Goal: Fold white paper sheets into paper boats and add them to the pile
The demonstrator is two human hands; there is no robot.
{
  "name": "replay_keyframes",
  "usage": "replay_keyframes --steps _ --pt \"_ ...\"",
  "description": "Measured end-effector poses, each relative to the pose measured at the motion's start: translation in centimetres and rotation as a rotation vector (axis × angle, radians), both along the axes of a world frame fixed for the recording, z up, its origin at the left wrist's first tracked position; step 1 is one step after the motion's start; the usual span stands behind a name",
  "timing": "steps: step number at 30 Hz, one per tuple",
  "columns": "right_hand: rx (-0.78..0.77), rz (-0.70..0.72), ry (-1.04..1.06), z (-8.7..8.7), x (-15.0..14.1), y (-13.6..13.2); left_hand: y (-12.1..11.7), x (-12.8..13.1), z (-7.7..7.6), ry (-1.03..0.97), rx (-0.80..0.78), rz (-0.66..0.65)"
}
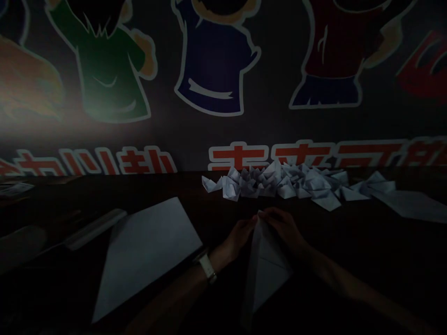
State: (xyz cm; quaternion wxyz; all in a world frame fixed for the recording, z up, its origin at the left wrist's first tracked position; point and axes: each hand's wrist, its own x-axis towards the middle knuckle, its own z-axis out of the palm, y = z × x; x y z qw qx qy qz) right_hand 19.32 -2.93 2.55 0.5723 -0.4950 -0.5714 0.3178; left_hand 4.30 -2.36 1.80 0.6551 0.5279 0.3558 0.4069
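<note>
Closely together, the left hand (240, 238) and right hand (282, 228) pinch the tip of a folded paper (266, 265), seemingly to steady it, between a flat sheet (146, 256) and paper boats (275, 184) on the counter (87, 195).

Very dim overall, underexposed. Pale glow on the mural wall (115, 93), strongest upper left. Left hand (239, 237), right hand (282, 228) sunk in shadow; folded paper sheet (265, 270) dull grey. Paper boats (279, 184) faintly lit. Dark table (70, 204) near black, its far edge bowed toward frame sides. Slight softness throughout.
</note>
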Motion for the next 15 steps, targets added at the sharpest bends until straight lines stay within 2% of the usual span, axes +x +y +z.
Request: replay_keyframes --steps 2,6,15 --pt "0.01 -0.011 -0.009 -0.05 0.01 -0.03 -0.07 -0.03 -0.01 -0.007 -0.039 -0.005" --pt "0.027 0.01 0.001 0.0 -0.09 -0.13 0.08 -0.1 -0.17 -0.051 -0.003 -0.101" --pt "0.045 0.069 0.013 0.25 -0.1 -0.44 0.11 0.0 -0.14 0.017 0.059 -0.029"
